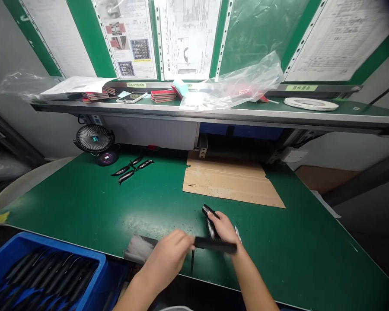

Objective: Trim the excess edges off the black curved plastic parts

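Note:
My left hand (170, 257) is closed around a brush. The brush's long black handle (215, 245) sticks out to the right, passing in front of my right wrist, and its pale bristles (139, 248), blurred, show on the left near the bench's front edge. My right hand (225, 226) grips a glossy black curved part (210, 216) with ribbed silvery stripes, tilted above the green bench (100, 207). A thin whitish piece (237, 233) shows beside that hand; whether it is held I cannot tell. Small dark crumbs lie on the bench around both hands.
A flat cardboard sheet (230, 179) lies behind my hands. Several similar black parts (132, 169) sit back left, near a small fan (95, 139). A blue crate (99, 257) of long black pieces stands front left. A shelf (142, 111) with papers, phone and plastic bags crosses the back.

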